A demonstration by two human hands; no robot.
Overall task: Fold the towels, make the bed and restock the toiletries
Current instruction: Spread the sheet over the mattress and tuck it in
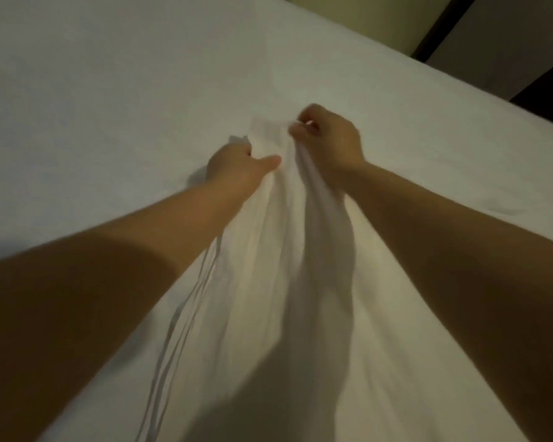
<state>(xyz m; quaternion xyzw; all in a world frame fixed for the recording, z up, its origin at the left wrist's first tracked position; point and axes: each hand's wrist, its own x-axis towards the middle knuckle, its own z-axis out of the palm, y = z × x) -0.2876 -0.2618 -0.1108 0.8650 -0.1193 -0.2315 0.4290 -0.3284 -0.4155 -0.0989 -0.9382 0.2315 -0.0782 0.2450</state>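
While my left hand (237, 161) and right hand (328, 137) pinch the bunched edge of the loose white cotton sheet (288, 250) above the white-covered bed (109, 90), I should draw them apart evenly, keeping it taut and square.

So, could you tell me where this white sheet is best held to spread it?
Along its top edge, from above, with the hands apart. The sheet trails in long bunched folds from that edge, where the left hand and right hand pinch it close together. Sliding each grip outward should open it over the bed.
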